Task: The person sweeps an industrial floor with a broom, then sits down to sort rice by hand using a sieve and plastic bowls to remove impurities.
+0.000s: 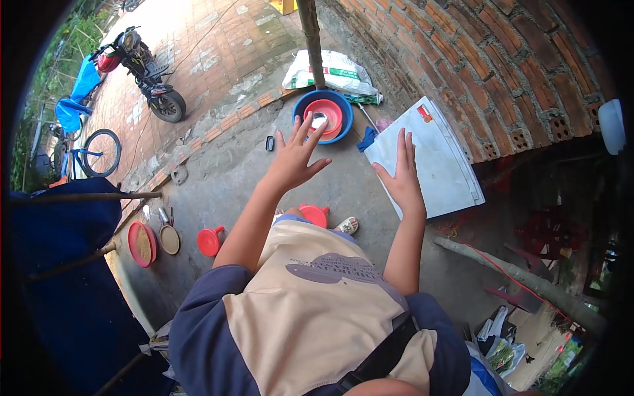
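My left hand (298,160) is held up in the air with its fingers spread and nothing in it. From this viewpoint its fingertips overlap a red basin (333,109), which sits inside a larger blue basin (348,135); a small shiny round thing (319,121) shows in the red one. My right hand (401,177) is raised too, fingers straight and thumb apart, holding nothing. Behind it is a large white flat-topped box or panel (439,168) with a red sticker. Dark blue cloth (367,139) hangs or lies between the basins and the white top.
Small red stools (209,242) stand on the concrete floor, one by my feet. At left are a red basin (135,243) with yellowish contents and a round pan (170,240). A white sack (340,74) lies by a post (310,39). A motorbike (152,79) and brick wall (502,59) stand beyond.
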{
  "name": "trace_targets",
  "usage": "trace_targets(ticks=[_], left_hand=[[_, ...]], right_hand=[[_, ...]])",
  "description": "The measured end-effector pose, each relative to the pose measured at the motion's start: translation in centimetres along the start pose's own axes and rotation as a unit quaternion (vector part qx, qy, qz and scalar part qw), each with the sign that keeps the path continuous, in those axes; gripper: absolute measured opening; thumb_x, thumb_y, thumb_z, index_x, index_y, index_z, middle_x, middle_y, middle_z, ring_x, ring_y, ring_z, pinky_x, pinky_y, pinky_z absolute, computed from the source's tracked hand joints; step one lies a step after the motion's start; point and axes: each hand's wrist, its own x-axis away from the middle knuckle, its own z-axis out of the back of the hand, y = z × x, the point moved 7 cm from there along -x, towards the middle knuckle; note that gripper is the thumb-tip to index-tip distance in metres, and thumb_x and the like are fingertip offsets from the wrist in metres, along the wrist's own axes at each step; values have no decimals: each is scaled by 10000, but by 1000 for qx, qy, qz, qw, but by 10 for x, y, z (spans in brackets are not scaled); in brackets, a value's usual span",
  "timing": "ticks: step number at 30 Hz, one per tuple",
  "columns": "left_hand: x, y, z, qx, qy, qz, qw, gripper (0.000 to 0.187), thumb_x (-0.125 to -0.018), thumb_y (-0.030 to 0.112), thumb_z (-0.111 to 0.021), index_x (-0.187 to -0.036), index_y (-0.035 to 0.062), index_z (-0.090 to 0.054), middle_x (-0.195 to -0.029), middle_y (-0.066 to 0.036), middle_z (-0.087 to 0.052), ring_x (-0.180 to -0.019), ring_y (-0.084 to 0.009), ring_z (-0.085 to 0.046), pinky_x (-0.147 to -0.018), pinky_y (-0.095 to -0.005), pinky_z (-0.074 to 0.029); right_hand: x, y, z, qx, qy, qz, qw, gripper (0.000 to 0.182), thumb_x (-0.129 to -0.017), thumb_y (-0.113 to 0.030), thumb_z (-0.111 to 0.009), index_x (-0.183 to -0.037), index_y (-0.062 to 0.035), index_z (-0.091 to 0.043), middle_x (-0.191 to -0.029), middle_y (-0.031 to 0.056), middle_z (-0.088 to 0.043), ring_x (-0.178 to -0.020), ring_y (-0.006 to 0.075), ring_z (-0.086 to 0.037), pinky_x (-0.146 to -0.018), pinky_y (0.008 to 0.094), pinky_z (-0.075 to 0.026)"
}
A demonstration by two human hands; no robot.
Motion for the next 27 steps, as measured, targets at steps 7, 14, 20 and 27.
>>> trace_targets(ticks=[7,14,20,27], left_hand=[[-28,-38,27,16,18,-77,997,746,-832,414,-632,-1451,249,-251,-1530,-116,-136,-1406,-364,-97,-1062,-649,-112],[-59,-130,56,39,5,-139,989,740,-831,435,-627,-1446,229,-270,-1528,-120,-152,-1405,-368,-102,-1065,-645,-99],[-63,-207,75,54,22,-155,986,733,-838,427,-627,-1445,212,-277,-1522,-126,-178,-1400,-377,-125,-1059,-647,-102],[-60,-249,75,77,18,-127,989,758,-829,430,-636,-1448,188,-272,-1523,-130,-177,-1401,-378,-123,-1050,-657,-105]], right_hand=[[-17,-26,-35,25,35,0,999,911,-811,-311,-669,-1485,-221,-64,-1535,166,-80,-1376,462,-109,-1079,580,-164],[-25,-80,-100,45,65,-86,993,902,-816,-312,-661,-1485,-208,-66,-1535,163,-85,-1381,453,-100,-1066,608,-161],[-18,-128,-161,52,44,-124,990,901,-815,-307,-659,-1485,-194,-67,-1534,167,-81,-1385,449,-86,-1065,611,-156],[-21,-142,-159,99,51,-160,981,899,-816,-328,-655,-1486,-224,-65,-1538,157,-71,-1391,436,-79,-1062,616,-152]])
